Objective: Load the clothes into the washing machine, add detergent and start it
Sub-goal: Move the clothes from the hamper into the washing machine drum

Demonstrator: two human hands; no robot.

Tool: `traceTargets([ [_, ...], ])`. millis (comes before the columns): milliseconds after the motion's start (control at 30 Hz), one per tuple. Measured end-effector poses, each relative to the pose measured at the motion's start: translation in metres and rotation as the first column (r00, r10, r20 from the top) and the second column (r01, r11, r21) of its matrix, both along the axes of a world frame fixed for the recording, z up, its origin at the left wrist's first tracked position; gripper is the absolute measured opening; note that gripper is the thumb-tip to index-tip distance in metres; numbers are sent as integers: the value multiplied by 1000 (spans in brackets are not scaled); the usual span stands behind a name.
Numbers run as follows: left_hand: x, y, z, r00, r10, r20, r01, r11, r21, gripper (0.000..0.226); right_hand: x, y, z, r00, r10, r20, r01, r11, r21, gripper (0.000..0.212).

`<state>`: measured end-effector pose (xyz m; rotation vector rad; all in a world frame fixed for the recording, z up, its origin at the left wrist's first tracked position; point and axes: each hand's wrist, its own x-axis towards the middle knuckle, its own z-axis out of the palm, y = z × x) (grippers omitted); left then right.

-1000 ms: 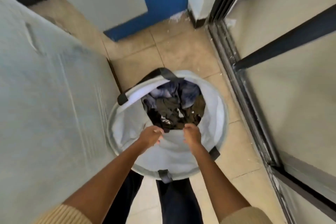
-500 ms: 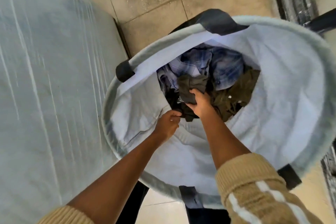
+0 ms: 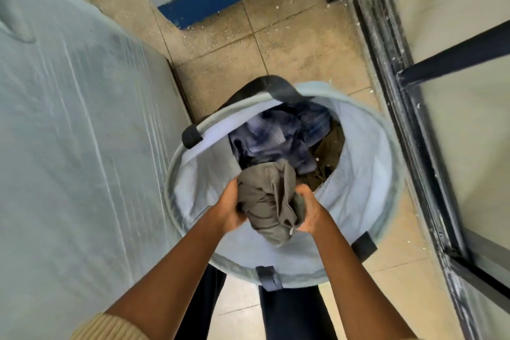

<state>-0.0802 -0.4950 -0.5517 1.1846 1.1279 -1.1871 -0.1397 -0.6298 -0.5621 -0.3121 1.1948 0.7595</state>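
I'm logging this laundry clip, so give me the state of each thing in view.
hamper, upright, open, clothes inside.
plaid shirt, crumpled inside the hamper.
grey garment, bunched, held over the hamper.
left hand, gripping the grey garment's left side.
right hand, gripping its right side.

Home laundry corner: hamper [image 3: 367, 174], tiled floor [image 3: 289, 44].

The grey-brown garment [image 3: 269, 201] hid most fingers of the left hand [image 3: 230, 208] and right hand [image 3: 309, 212]. Clothes [image 3: 276, 138] covered the basket [image 3: 389, 174] floor. The pale surface [image 3: 69, 146] at left was blurred and cut off by the frame's left edge
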Motion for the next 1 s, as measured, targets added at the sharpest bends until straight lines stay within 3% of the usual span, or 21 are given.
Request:
traceTargets([
  [67,-8,2,13,1000,18,11,-19,999,31,46,-1,-1,24,996,-49,76,48,999,3,53],
  [233,4,1,90,981,138,136,-152,983,100,52,15,5,83,980,56,193,16,935,-354,27],
  [333,26,-19,151,964,180,196,-195,979,59,51,34,-10,122,988,-55,147,106,925,-365,27],
  [367,35,-28,174,959,190,210,-203,979,38,50,47,-15,146,975,-143,172,195,920,-340,30],
  [400,45,-35,198,955,201,218,-210,978,16,48,64,-13,178,953,-122,277,214,919,-332,35],
  [433,53,-39,222,951,214,222,-216,976,-14,48,79,-14,211,917,-184,355,331,846,-417,43],
  [467,59,-38,246,944,235,230,-228,972,-57,48,88,-18,231,841,-371,393,511,783,-355,54],
  [500,64,-35,270,939,255,231,-241,967,-85,50,93,-15,263,687,-695,213,726,640,-251,61],
  [533,67,-31,294,934,277,227,-261,960,-98,52,93,-9,297,735,-644,212,676,673,-300,56],
  [567,70,-27,316,926,299,229,-279,953,-119,54,97,0,339,800,-494,341,596,721,-352,50],
  [600,75,-26,339,919,312,242,-279,947,-160,54,96,3,363,778,-433,455,564,801,-202,46],
  [633,79,-28,361,913,316,256,-269,941,-205,53,97,-1,378,782,-382,493,520,835,-178,43],
  [767,92,-27,438,897,310,314,-203,922,-329,45,95,5,456,731,-252,635,470,860,-200,46],
  [833,96,-14,471,880,309,360,-176,917,-357,43,96,21,486,674,-139,726,434,869,-237,28],
  [933,104,17,525,850,251,463,-40,907,-419,40,109,43,529,629,63,775,370,852,-370,98],
  [1000,110,46,561,806,208,554,70,896,-438,37,120,60,557,575,96,812,367,857,-362,99],
])
